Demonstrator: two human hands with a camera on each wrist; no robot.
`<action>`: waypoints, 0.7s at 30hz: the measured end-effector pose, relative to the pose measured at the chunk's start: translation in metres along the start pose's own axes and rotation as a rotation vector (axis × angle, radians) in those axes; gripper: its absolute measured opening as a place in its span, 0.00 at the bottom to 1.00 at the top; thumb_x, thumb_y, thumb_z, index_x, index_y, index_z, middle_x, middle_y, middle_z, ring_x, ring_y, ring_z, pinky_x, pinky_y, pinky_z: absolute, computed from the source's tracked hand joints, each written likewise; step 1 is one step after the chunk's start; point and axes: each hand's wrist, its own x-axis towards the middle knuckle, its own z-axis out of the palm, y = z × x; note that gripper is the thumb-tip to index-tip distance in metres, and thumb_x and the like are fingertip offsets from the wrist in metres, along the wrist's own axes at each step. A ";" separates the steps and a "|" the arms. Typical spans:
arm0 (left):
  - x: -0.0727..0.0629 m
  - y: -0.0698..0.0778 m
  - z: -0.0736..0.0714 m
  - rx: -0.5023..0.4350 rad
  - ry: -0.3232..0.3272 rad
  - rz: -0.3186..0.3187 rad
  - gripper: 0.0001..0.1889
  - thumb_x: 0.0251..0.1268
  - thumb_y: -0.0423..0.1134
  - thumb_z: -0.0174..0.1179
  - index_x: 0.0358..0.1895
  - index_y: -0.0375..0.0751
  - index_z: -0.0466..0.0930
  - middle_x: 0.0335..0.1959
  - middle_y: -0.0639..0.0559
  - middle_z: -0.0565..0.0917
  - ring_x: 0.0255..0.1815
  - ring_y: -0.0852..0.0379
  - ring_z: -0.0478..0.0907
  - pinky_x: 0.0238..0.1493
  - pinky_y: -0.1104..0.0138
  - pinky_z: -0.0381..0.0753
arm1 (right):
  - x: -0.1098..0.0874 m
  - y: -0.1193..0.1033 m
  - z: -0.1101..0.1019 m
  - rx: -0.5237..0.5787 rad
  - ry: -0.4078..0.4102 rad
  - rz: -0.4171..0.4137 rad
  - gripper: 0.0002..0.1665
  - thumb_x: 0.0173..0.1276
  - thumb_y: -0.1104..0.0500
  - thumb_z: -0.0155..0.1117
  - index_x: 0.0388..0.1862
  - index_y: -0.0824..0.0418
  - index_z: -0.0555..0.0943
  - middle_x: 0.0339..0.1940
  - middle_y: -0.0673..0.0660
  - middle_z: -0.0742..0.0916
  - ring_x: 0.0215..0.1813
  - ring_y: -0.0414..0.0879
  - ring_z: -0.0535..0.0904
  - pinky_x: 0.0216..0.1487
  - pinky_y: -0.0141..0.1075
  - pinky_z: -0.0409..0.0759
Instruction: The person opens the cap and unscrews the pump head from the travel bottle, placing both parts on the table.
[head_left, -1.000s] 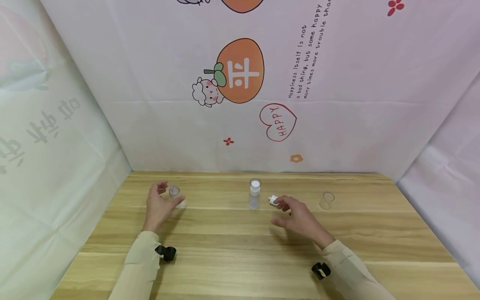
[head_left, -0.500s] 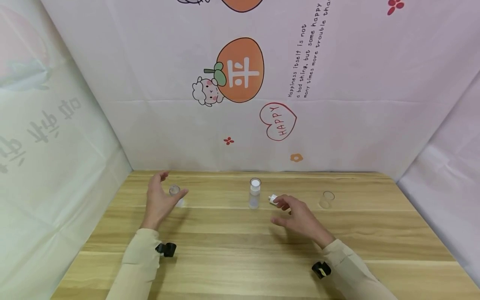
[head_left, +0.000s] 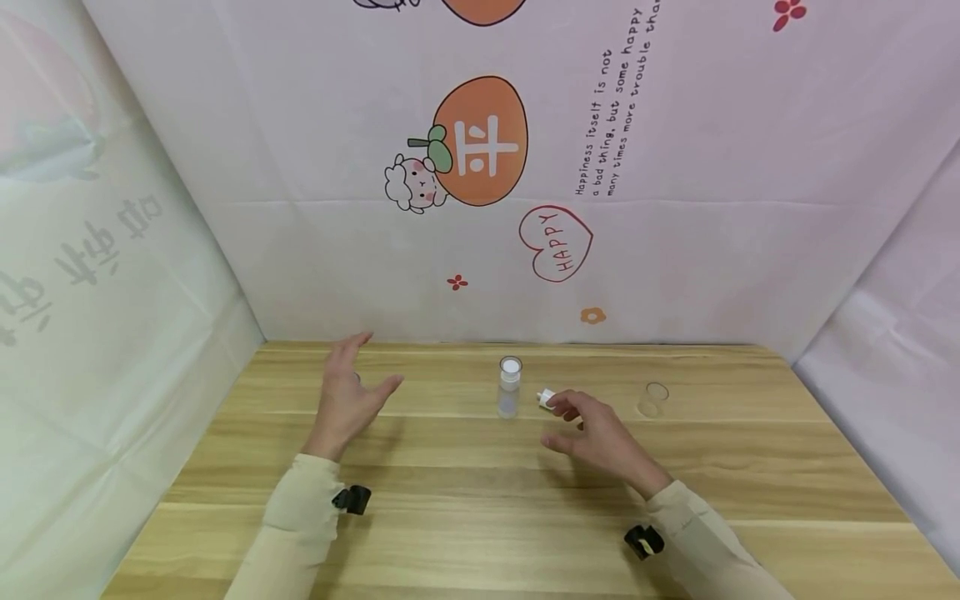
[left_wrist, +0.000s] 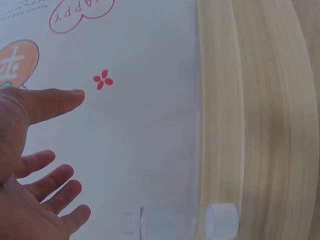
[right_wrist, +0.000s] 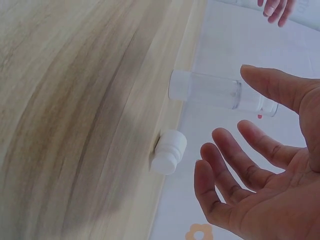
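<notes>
My left hand (head_left: pixel 348 404) is held over the table's left part, fingers spread and holding nothing. In the left wrist view, a clear bottle with a white base (left_wrist: pixel 222 221) stands near its fingers; the hand almost wholly hides that bottle in the head view. My right hand (head_left: pixel 600 433) hovers with loosely bent fingers and nothing in its grasp. By its fingertips lies a small white pump or nozzle top (right_wrist: pixel 169 152). Just left of that top, a clear bottle (head_left: pixel 508 393) with a white base stands upright without a lid.
A clear, thin-walled cap or cup (head_left: pixel 652 402) stands on the wooden table (head_left: pixel 480 517) to the right. Printed white cloth (head_left: pixel 337 250) hangs behind the table and at both sides.
My left hand has moved right, its fingers reaching farther back, and now covers the left bottle in the head view. My right hand and the other items have stayed put.
</notes>
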 end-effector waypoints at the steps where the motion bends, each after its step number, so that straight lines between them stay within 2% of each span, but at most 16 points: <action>1: 0.000 0.002 0.003 -0.005 0.002 0.012 0.40 0.55 0.35 0.76 0.70 0.29 0.67 0.68 0.32 0.68 0.70 0.34 0.63 0.69 0.42 0.65 | 0.000 0.000 0.000 0.002 0.002 0.002 0.25 0.64 0.62 0.76 0.56 0.68 0.79 0.52 0.66 0.84 0.55 0.64 0.79 0.56 0.58 0.78; 5: 0.000 0.009 0.014 -0.017 -0.001 0.070 0.38 0.55 0.35 0.76 0.69 0.29 0.69 0.66 0.32 0.71 0.67 0.34 0.68 0.67 0.42 0.66 | -0.001 -0.001 -0.001 0.006 0.012 0.012 0.24 0.64 0.62 0.76 0.56 0.68 0.79 0.52 0.65 0.84 0.55 0.64 0.79 0.55 0.58 0.78; 9: -0.002 0.014 0.027 -0.061 -0.028 0.098 0.36 0.57 0.33 0.75 0.68 0.30 0.70 0.63 0.35 0.75 0.62 0.37 0.72 0.64 0.45 0.72 | -0.001 -0.002 0.000 0.005 0.025 0.012 0.22 0.63 0.62 0.76 0.54 0.66 0.80 0.51 0.63 0.85 0.54 0.63 0.79 0.54 0.57 0.79; 14: -0.005 0.019 0.045 -0.141 -0.070 0.105 0.33 0.57 0.31 0.75 0.66 0.31 0.72 0.60 0.38 0.77 0.60 0.39 0.74 0.63 0.48 0.75 | -0.002 -0.003 0.001 0.001 0.041 0.004 0.19 0.62 0.62 0.77 0.51 0.62 0.82 0.48 0.58 0.85 0.52 0.61 0.80 0.51 0.56 0.81; 21: -0.010 0.025 0.068 -0.187 -0.126 0.098 0.31 0.59 0.32 0.73 0.66 0.31 0.72 0.58 0.39 0.79 0.58 0.38 0.76 0.58 0.48 0.79 | -0.005 -0.005 0.002 0.002 0.040 0.000 0.19 0.62 0.61 0.77 0.51 0.63 0.82 0.48 0.58 0.85 0.51 0.61 0.80 0.50 0.54 0.82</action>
